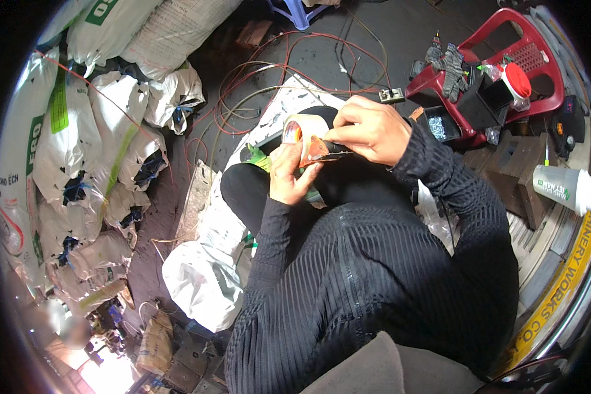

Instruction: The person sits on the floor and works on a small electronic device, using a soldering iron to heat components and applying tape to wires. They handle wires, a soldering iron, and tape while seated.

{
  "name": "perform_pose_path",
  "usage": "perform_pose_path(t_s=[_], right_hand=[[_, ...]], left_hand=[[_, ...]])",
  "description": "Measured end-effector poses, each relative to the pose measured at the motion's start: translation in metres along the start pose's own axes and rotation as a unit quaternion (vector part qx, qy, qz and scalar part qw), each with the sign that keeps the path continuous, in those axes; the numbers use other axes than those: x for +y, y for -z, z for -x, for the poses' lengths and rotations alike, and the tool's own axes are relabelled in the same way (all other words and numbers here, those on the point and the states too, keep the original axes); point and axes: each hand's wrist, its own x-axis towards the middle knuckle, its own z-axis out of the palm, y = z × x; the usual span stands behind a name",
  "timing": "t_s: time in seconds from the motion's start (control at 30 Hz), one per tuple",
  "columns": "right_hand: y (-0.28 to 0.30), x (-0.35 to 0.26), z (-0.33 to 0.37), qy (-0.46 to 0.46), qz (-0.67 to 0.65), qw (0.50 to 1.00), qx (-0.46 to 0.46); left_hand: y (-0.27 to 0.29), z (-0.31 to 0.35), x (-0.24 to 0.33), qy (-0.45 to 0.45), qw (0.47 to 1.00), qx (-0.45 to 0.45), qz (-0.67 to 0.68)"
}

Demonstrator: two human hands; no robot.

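Note:
Over my lap, my left hand is closed around the lower side of a cream roll of tape. An orange-brown piece shows at the roll's near side, beside my left fingers; its kind is unclear. My right hand is closed, with its fingertips pinched together at the roll's right side. A thin dark piece lies under those fingertips, and I cannot make out what it is. Green material shows just left of my left hand.
White sacks are piled along the left. Red and grey cables coil on the floor ahead, near a socket block. At right stands a red plastic chair bearing gloves and a black box. A white cup lies nearer me.

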Motion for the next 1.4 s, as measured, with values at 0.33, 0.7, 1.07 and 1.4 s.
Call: perform_pose_path(t_s=[0.33, 0.7, 1.07, 1.4], right_hand=[[0.002, -0.026, 0.022, -0.002, -0.026, 1.0, 0.0], [0.012, -0.031, 0.011, 0.021, -0.023, 0.999, -0.008], [0.006, -0.007, 0.015, -0.133, -0.027, 0.989, 0.065], [0.005, 0.003, 0.013, -0.295, -0.136, 0.943, 0.07]], left_hand=[[-0.01, 0.013, 0.007, -0.094, 0.984, 0.113, -0.102], [0.013, 0.012, 0.012, -0.104, 0.986, 0.075, -0.105], [0.014, 0.008, 0.051, 0.094, 0.993, -0.004, -0.071], [0.02, -0.001, 0.073, 0.127, 0.992, 0.006, -0.018]])
